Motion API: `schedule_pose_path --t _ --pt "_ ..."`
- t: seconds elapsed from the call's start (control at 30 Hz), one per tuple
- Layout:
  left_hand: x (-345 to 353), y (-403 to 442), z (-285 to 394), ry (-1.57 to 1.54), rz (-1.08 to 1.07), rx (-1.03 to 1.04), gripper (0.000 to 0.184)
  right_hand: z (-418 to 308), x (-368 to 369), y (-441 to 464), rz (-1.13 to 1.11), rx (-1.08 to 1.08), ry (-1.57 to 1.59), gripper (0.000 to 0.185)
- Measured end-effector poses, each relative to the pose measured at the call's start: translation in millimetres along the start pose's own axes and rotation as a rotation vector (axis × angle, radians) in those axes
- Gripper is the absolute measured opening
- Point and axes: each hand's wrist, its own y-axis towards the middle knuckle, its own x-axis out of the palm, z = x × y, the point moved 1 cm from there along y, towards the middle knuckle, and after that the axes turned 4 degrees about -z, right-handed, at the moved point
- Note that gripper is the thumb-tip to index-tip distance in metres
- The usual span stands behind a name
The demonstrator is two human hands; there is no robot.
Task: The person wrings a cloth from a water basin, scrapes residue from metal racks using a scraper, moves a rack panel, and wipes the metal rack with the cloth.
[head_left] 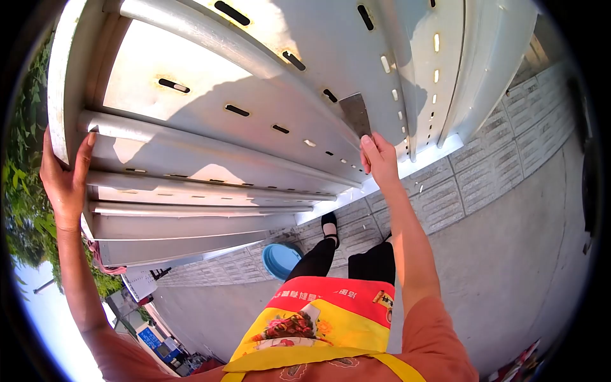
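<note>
A large grey metal panel (210,137) with long raised tubes and rows of slots leans in front of me, with rusty marks around some slots. My left hand (65,191) grips its left side edge, thumb on the inner face and fingers partly hidden behind the rim. In my right hand (380,159) is a scraper (355,113) with a flat, dull metal blade, its handle hidden by my closed fingers. The blade lies over the slotted surface near the panel's lower right part; I cannot tell whether it touches.
A blue basin (282,260) stands on the paving beside my feet. Textured tiles (471,184) run along the panel's bottom edge, with smooth grey pavement (496,267) behind them. Green foliage (25,184) is at the far left. A pink cloth (102,261) hangs below my left hand.
</note>
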Motion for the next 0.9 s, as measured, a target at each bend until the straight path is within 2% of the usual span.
schedule_pose_path --t 0.07,0.17,0.23,0.33,0.43,0.47,0.57,0.67,0.7,0.77,0.8,0.9 --pt "1 -1 -2 -0.057 -0.017 -0.029 0.049 -22 14 6 -0.036 -0.072 -0.072 0.034" --pt "5 0 3 0.031 0.098 0.125 0.05 -11 -19 -4 0.098 0.013 0.116 0.036" --pt "3 -2 -1 0.05 0.078 0.08 0.052 -2 -37 1 0.076 0.044 0.107 0.038" --pt "3 -4 -7 -0.002 0.018 -0.036 0.054 -38 -38 16 0.004 0.085 0.067 0.041" --pt "4 -2 -2 0.087 0.105 0.134 0.053 -19 -62 7 -0.01 0.126 0.039 0.042" --pt "4 -4 -12 0.075 0.096 0.117 0.053 -12 -67 5 0.011 0.166 0.022 0.042" --pt "3 -6 -15 -0.016 0.007 -0.054 0.054 -50 -51 25 -0.035 0.053 -0.046 0.04" --pt "5 -3 -12 0.054 0.033 0.076 0.046 -46 -61 25 -0.013 0.021 -0.101 0.04" --pt "3 -3 -13 0.097 0.061 0.122 0.046 -41 -65 24 0.0 0.063 -0.085 0.041" --pt "3 -4 -15 0.09 0.066 0.069 0.044 -18 -73 14 0.024 0.159 -0.053 0.041" --pt "3 -4 -13 0.093 0.063 0.057 0.044 -39 -64 20 0.003 0.108 -0.085 0.041" --pt "4 -5 -11 -0.006 0.011 -0.045 0.042 -96 -27 47 -0.043 -0.221 -0.248 0.041"
